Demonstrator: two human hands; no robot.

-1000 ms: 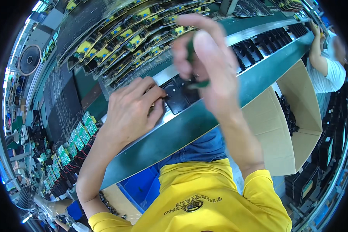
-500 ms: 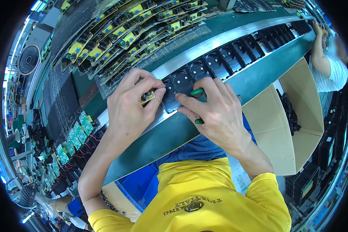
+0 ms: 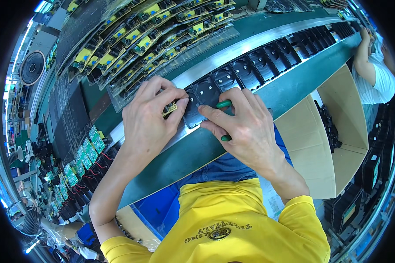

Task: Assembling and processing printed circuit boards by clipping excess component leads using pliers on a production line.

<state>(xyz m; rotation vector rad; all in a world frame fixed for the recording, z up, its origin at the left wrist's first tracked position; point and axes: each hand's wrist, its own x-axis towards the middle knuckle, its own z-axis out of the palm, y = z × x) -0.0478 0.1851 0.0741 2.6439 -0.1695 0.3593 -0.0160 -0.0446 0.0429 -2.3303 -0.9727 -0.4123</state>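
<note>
My left hand (image 3: 147, 118) pinches a small yellowish circuit board (image 3: 170, 108) between thumb and fingers, beside the left end of a row of black plastic housings. In my right hand (image 3: 252, 127) is a green-handled tool (image 3: 224, 104); its two handles stick out around my fingers, and its working end is hidden. The right fingertips touch or hover close over the nearest black housing (image 3: 192, 118), which lies between my two hands. A second housing (image 3: 207, 91) with two shiny screw-like dots sits just beyond it.
More housings (image 3: 262, 65) line a metal rail running to the far right. Layered stacks of yellow boards (image 3: 151, 35) lie beyond my left hand. Green boards with red wires (image 3: 91, 151) stand at left. An open cardboard box (image 3: 309, 149) is at right, near another person (image 3: 375, 76).
My hands stay almost in place; the circuit board in the left one has tilted slightly. At the far right, the other person's arm has shifted a little.
</note>
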